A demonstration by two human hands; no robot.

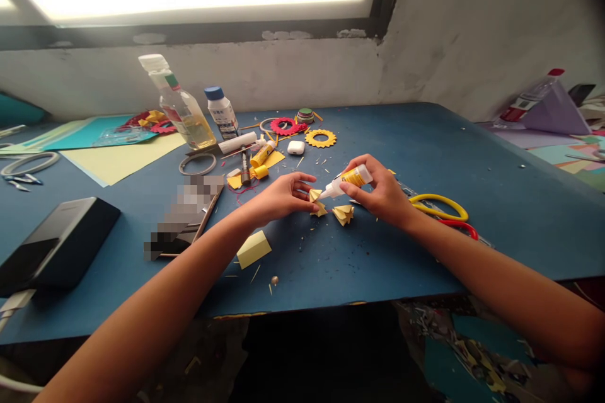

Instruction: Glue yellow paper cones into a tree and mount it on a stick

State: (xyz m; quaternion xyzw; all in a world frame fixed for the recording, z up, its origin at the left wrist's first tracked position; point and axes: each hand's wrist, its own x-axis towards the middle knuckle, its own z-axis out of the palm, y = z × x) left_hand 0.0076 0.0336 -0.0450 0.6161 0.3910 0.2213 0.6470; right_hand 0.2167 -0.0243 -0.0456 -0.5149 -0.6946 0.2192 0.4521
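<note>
My right hand grips a small glue bottle with a yellow label, its white nozzle pointing left and down. The nozzle tip meets a small folded yellow paper piece that my left hand pinches against the blue table. A second folded yellow piece lies just below it. Another folded yellow piece rests on the table under my right hand.
Yellow and red scissors lie right of my right hand. A yellow sticky pad sits near the front. Behind are bottles, a white glue tube, paper rings, an earbud case. A black box sits left.
</note>
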